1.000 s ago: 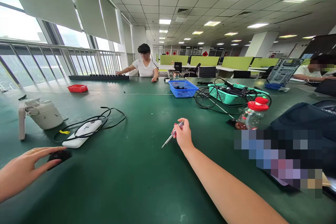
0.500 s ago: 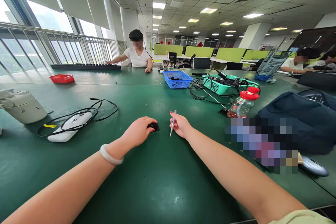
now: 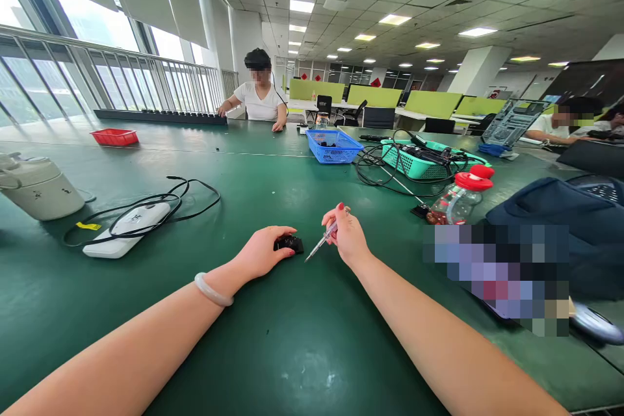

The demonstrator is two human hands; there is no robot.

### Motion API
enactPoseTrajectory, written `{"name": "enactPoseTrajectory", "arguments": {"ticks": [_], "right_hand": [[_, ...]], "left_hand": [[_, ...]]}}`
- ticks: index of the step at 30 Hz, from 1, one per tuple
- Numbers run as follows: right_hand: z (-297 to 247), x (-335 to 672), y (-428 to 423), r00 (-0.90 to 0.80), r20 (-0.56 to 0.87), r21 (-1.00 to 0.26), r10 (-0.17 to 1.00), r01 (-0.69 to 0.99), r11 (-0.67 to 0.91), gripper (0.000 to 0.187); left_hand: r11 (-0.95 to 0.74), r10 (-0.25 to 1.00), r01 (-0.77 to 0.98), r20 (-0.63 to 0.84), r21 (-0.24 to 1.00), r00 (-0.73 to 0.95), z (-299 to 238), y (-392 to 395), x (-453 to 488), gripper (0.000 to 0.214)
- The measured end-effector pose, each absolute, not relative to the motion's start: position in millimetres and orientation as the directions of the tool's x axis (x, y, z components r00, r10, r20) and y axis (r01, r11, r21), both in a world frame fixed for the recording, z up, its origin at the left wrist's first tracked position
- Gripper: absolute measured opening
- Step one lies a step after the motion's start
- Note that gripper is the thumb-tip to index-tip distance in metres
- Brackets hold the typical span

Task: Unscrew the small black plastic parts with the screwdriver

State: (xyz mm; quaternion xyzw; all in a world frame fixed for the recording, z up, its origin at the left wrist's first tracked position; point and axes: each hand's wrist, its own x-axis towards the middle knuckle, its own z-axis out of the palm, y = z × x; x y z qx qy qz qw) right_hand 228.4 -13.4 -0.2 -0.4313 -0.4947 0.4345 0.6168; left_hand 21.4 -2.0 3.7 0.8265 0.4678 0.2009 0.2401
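Observation:
My left hand (image 3: pixel 266 250) grips a small black block-like part (image 3: pixel 291 245) on the green table (image 3: pixel 273 344), thumb on the near side and fingers over the far side. What the part is exactly, I cannot make out. In my right hand (image 3: pixel 348 234) is a slim screwdriver (image 3: pixel 322 244) with a clear handle and a metal shaft. Its tip slants down to the left, just right of the black part and apart from it.
At left lie a white power bank (image 3: pixel 129 229) with a black cable and a white jug-like container (image 3: pixel 41 185). Farther off are a red tray (image 3: pixel 115 137), a blue basket (image 3: pixel 334 146) and a green basket (image 3: pixel 414 164) with cables. A red-lidded jar (image 3: pixel 458 198) and dark bag (image 3: pixel 550 208) stand right. Another person (image 3: pixel 260 94) sits opposite.
The screwdriver has swung from near upright to a slant, its tip now lower and closer to the black part. My right hand has turned and shifted slightly right. The view has moved a little.

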Motion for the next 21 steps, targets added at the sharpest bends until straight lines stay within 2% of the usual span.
{"name": "enactPoseTrajectory", "arguments": {"ticks": [4, 9, 14, 21], "right_hand": [[13.9, 217.8, -38.9, 0.069, 0.445, -0.891, 0.893, 0.127, 0.435, 0.053], [21.0, 212.0, -57.3, -0.106, 0.671, -0.651, 0.734, 0.389, 0.652, 0.04], [17.0, 211.3, -56.8, -0.306, 0.711, -0.452, 0.633, 0.49, 0.745, 0.036], [15.1, 214.7, -55.5, -0.307, 0.73, -0.411, 0.611, 0.517, 0.751, 0.031]], "left_hand": [[-0.472, 0.864, 0.693, 0.128, 0.546, 0.487, 3.0, -0.9, 20.0, 0.042], [-0.485, 0.855, 0.693, 0.124, 0.534, 0.503, 3.0, -1.1, 20.3, 0.041], [-0.511, 0.842, 0.69, 0.139, 0.513, 0.52, 1.7, -3.0, 21.2, 0.039], [-0.513, 0.841, 0.686, 0.143, 0.516, 0.522, -1.4, -1.0, 21.4, 0.04]]}}
